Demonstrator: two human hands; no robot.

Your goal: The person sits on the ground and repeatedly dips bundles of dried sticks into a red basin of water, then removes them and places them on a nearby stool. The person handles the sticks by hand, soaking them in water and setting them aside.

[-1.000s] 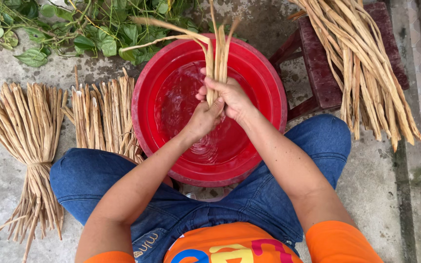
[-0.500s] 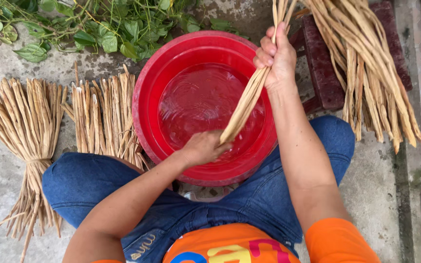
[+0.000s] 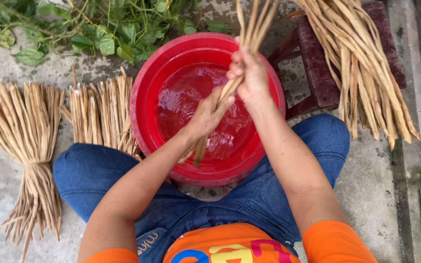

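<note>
A small bunch of pale tan stalks (image 3: 252, 24) stands steeply tilted over a red basin (image 3: 147, 87) filled with water. My right hand (image 3: 251, 77) grips the bunch around its middle, above the basin's far right side. My left hand (image 3: 206, 115) is closed around the same bunch lower down, over the water. The bunch's lower ends poke out below my left hand near the basin's front rim. Its upper ends run out of the top of the view.
Two bundles of tan stalks (image 3: 23, 146) (image 3: 101, 114) lie on the concrete to the left. A large heap of stalks (image 3: 361, 63) rests on a dark red wooden stool (image 3: 317, 63) at the right. Green leafy stems (image 3: 88, 24) lie behind the basin. My knees in blue jeans flank it.
My right hand has come down and left along the bunch, over the basin. My left hand has risen from the basin's front rim to grip the stalks just below it.
</note>
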